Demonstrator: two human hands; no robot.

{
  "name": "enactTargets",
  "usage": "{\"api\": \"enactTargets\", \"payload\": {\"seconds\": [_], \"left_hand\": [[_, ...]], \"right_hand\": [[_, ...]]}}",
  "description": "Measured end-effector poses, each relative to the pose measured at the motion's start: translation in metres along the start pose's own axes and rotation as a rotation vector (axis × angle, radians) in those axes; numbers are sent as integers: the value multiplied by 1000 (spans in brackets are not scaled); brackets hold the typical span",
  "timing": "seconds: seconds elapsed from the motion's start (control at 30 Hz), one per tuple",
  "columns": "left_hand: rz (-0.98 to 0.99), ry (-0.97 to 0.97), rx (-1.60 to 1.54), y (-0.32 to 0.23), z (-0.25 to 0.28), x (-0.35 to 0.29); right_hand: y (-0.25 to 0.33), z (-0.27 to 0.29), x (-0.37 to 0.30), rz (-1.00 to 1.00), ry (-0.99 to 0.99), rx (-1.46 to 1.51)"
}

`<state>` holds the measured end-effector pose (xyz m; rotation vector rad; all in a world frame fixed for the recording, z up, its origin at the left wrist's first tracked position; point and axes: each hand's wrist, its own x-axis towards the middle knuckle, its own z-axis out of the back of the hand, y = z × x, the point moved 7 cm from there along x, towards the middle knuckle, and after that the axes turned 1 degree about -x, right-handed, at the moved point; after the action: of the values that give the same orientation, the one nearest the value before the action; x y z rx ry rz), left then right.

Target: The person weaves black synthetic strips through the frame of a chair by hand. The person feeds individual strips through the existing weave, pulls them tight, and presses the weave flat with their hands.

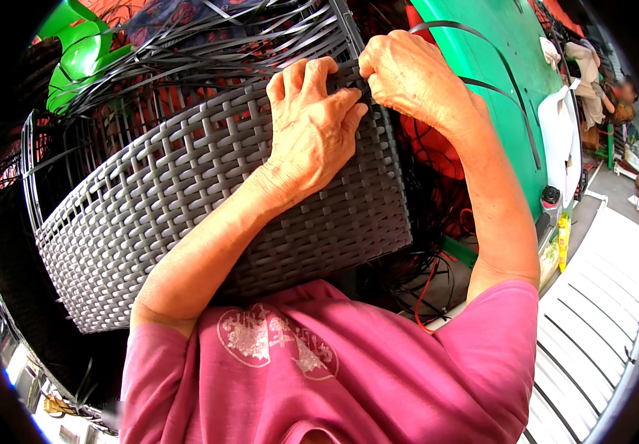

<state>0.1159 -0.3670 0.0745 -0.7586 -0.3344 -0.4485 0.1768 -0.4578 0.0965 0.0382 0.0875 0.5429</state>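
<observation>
A dark grey woven plastic panel [186,174] on a frame lies across my front, its weave tight below the upper edge. My left hand [308,122] is on that upper edge near the right corner, with fingers curled over it and thumb against the weave. Just to its right, my right hand [408,78] is closed with fingertips pinched at the frame corner. A flat black plastic strip [482,41] loops out from behind this hand toward the right; its pinched part is hidden. Many loose unwoven strips [216,52] spread beyond the panel's far edge.
A green board [508,89] stands right of the frame. A bright green plastic piece [83,55] is at the far left. Tangled black strips and a red cord [427,296] hang below the right corner. Bottles [550,198] stand near a white slatted surface [593,318].
</observation>
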Motion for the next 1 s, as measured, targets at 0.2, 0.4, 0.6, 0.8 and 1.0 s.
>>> {"api": "enactTargets", "payload": {"seconds": [0.2,0.4,0.6,0.8,1.0], "left_hand": [[244,266,-330,64,-8,48],[538,881,-919,87,-55,54],[804,1020,-1342,85,-87,45],[924,1068,-1344,87,-99,43],[909,1084,-1422,86,-103,43]], "right_hand": [[-22,-3,-11,-58,-19,159],[-31,-5,-21,-103,-135,381],[-44,-17,-22,-62,-153,533],[-55,-29,-18,-163,-86,743],[-59,-38,-20,-258,-76,870]]}}
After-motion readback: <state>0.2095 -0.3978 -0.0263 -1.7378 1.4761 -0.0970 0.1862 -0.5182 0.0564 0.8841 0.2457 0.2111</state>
